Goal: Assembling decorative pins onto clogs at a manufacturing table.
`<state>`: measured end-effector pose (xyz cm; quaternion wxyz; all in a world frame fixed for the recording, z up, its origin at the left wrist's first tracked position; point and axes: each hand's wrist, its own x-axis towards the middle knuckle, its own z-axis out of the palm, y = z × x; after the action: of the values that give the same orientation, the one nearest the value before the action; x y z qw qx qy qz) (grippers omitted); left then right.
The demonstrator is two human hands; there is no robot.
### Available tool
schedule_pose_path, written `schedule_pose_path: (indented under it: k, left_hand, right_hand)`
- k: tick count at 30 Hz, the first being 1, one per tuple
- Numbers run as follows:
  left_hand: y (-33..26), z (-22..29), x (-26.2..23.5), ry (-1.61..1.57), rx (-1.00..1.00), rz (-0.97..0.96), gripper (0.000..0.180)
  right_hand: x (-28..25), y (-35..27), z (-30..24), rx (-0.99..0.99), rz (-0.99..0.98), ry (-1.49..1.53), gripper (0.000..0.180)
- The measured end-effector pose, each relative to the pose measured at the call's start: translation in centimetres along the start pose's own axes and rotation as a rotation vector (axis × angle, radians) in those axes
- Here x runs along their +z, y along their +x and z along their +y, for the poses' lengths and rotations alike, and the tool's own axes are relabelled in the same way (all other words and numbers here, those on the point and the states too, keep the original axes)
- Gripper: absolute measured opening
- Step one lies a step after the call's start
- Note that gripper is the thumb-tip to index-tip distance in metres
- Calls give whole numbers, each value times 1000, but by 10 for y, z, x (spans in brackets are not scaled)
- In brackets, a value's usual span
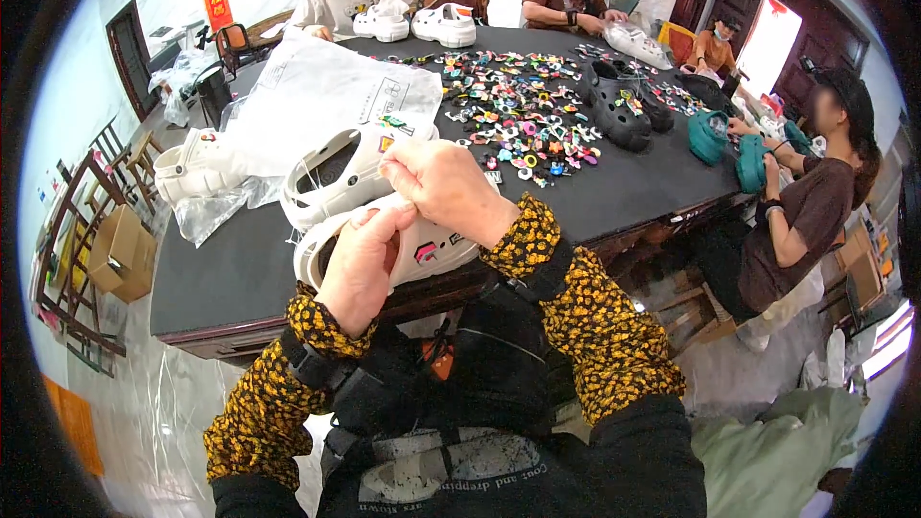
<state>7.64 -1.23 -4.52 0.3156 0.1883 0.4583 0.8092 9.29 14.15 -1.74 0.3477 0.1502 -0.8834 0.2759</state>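
Observation:
My left hand [363,264] grips the near end of a white clog [432,247] at the dark table's front edge. My right hand [443,187] rests on top of that clog, fingers pinched at its upper rim, close to a second white clog [336,168] lying just behind. Small coloured charms sit on both clogs. Whether the pinched fingers hold a charm is hidden. Both forearms wear yellow-and-black patterned sleeves.
Several loose coloured charms [523,120] are spread over the dark table [221,269]. A clear plastic bag [317,96] and another white clog [192,163] lie left. Black clogs [619,105] sit farther back. A person at right [796,211] handles teal clogs [748,161]; other people sit at the far side.

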Motion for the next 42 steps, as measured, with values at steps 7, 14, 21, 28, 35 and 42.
schedule_pose_path:
  k: [7, 14, 21, 28, 35, 42]
  left_hand:
    - [-3, -7, -6, -41, 14, 91, 16]
    - [-9, -2, 8, -110, 62, 116, 9]
    - [-3, -8, -13, -59, 24, 61, 4]
    - [-9, 0, -4, 28, -31, 106, 8]
    - [0, -2, -3, 43, -43, 169, 10]
    - [5, -4, -7, 31, -19, 174, 10]
  right_hand:
    - [1, -3, -4, -4, 43, 7, 19]
    - [0, -5, -6, -83, 78, 85, 13]
    - [-6, -6, -18, 12, 10, 142, 13]
    - [1, -10, -20, 82, 48, 108, 16]
    - [5, -7, -13, -56, 43, 1, 17]
    - [11, -9, -8, -151, 113, -88, 16]
